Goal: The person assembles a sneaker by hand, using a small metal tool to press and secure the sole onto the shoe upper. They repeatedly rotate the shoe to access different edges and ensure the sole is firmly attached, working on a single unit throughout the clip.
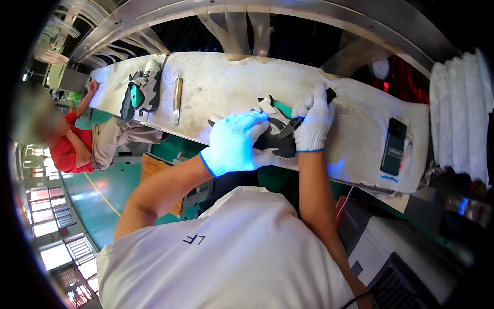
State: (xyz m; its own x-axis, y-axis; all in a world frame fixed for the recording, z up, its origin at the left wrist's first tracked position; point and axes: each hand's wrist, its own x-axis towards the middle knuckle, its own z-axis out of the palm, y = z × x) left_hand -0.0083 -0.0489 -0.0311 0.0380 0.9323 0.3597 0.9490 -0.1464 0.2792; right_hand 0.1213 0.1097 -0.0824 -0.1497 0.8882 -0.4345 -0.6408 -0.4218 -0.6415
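A black, white and grey shoe (278,146) with a green lining lies on the white bench in front of me. My left hand (234,143), in a white knitted glove lit bright blue, is closed round one end of it. At the other end, my gloved right hand (314,121) is closed on a black-handled tool (331,95). The black end of the tool sticks out above the fist. A flat, dark blade-like piece shows below that fist, against the shoe's opening; the glove hides how it joins the handle.
A pair of similar shoes (149,90) and a wooden-handled knife (178,98) lie on the bench (211,77) to the left. A dark phone (394,147) lies at the right. White ribbed hoses (458,118) hang beyond it. A seated person (77,139) in red is at far left.
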